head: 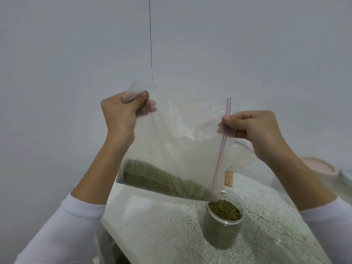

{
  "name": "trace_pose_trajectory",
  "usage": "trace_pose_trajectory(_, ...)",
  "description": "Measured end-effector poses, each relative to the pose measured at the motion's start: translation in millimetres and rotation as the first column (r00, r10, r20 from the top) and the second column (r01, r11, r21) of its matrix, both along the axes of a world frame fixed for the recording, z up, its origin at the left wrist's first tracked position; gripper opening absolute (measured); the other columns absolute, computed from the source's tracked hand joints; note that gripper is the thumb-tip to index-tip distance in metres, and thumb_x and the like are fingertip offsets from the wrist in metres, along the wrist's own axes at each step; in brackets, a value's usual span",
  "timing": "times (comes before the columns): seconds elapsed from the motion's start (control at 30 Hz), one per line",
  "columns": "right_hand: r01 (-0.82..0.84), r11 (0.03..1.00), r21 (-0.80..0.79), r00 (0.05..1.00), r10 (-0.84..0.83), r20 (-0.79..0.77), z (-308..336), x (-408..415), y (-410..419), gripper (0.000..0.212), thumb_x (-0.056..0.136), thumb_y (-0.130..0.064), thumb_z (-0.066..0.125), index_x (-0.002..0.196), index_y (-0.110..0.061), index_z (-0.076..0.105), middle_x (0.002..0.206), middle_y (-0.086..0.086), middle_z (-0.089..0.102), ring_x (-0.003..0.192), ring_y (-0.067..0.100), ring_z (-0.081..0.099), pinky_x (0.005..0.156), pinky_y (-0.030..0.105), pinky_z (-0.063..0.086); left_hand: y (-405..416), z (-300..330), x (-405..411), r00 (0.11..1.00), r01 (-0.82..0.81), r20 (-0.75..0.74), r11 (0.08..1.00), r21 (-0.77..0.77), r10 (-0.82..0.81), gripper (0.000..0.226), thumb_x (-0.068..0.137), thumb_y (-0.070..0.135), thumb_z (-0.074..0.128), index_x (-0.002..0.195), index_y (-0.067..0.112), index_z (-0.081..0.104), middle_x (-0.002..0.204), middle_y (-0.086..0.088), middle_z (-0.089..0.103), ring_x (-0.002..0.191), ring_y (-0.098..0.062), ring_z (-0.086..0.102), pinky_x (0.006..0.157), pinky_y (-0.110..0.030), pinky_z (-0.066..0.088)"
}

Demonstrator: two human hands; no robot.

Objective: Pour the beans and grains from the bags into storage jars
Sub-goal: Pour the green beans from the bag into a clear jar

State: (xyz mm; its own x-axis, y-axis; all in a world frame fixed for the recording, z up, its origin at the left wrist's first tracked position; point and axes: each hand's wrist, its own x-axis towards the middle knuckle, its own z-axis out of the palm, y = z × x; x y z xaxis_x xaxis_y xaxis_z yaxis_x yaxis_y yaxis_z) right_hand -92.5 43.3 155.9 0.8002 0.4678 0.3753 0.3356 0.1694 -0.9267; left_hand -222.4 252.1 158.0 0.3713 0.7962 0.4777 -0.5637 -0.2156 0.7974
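Olive-green beans (158,178), red-and-blue zip strip (222,147), black-speckled white counter (171,225)

Speckled white countertop (171,225) filled the lower middle, its left edge running diagonally down the frame. Plain pale wall (76,54) sat behind, with a thin dark vertical line (150,35) running down from the top. Pink round object (320,166) was at the right edge, partly hidden, with a blurred clear item (345,178) beside it; couldn't identify either.
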Motion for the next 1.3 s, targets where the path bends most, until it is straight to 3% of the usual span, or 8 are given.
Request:
trace_pose_trajectory(0.4,0.025,1.000,-0.009,1.000,-0.025,0.012,2.5,3.1,3.3,0.008,0.076,-0.004,0.074,0.074,0.003,0.070,0.073,0.018,0.071,0.073,0.032,0.071,0.079,0.041,0.059,6.3,-3.9,1.0,1.000,-0.004,0.010,1.000,-0.028,0.004,0.011,0.085,0.001,0.066,0.074,0.000,0.065,0.053,0.001,0.065,0.054,-0.014,0.065,0.065,-0.030,0.059)
trace_pose_trajectory(0.5,0.000,0.997,-0.074,1.000,0.001,0.013,-1.0,1.2,5.7,0.008,0.076,-0.006,0.074,0.073,0.002,0.071,0.071,0.017,0.071,0.072,0.031,0.071,0.079,0.041,0.058,3.3,-5.8,2.2,0.999,0.035,-0.025,0.999,-0.009,-0.035,0.011,0.084,0.000,0.066,0.074,-0.001,0.065,0.052,0.000,0.064,0.053,-0.015,0.064,0.064,-0.030,0.059)
trace_pose_trajectory(0.63,0.043,0.999,-0.017,0.999,-0.043,0.008,3.3,5.3,1.9,0.008,0.076,-0.004,0.074,0.074,0.003,0.070,0.072,0.018,0.071,0.072,0.031,0.071,0.078,0.039,0.059,7.0,-8.3,2.5,1.000,-0.005,0.010,0.999,-0.039,0.006,0.009,0.085,0.001,0.066,0.076,0.001,0.066,0.053,0.001,0.065,0.055,-0.014,0.065,0.065,-0.029,0.058)
trace_pose_trajectory(0.77,0.027,0.995,-0.094,1.000,-0.026,0.015,-3.7,3.8,3.9,0.008,0.075,-0.006,0.074,0.074,0.001,0.071,0.071,0.017,0.071,0.073,0.032,0.071,0.081,0.043,0.058,0.4,-13.1,5.6,0.999,0.042,-0.031,0.999,-0.014,-0.043,0.009,0.084,0.001,0.067,0.075,-0.001,0.065,0.053,-0.001,0.065,0.055,-0.015,0.065,0.064,-0.029,0.059)
trace_pose_trajectory(1.1,0.081,0.996,-0.030,0.997,-0.082,-0.014,-3.4,6.7,-3.1,0.008,0.076,-0.003,0.074,0.073,0.003,0.070,0.070,0.017,0.071,0.072,0.032,0.070,0.080,0.041,0.058,-1.2,-15.6,10.9,0.998,0.067,-0.016,0.997,-0.049,-0.068,0.009,0.085,0.001,0.066,0.077,-0.001,0.066,0.055,-0.001,0.065,0.057,-0.016,0.066,0.066,-0.030,0.058)
trace_pose_trajectory(1.3,0.078,0.996,-0.037,0.996,-0.080,-0.028,-7.7,7.6,-8.1,0.008,0.076,-0.003,0.074,0.071,0.001,0.070,0.067,0.014,0.071,0.072,0.031,0.070,0.080,0.041,0.058,-5.9,-17.3,12.0,0.995,0.085,-0.044,0.996,-0.042,-0.087,0.009,0.084,0.003,0.067,0.075,0.000,0.066,0.056,-0.002,0.066,0.056,-0.018,0.066,0.076,-0.039,0.059)
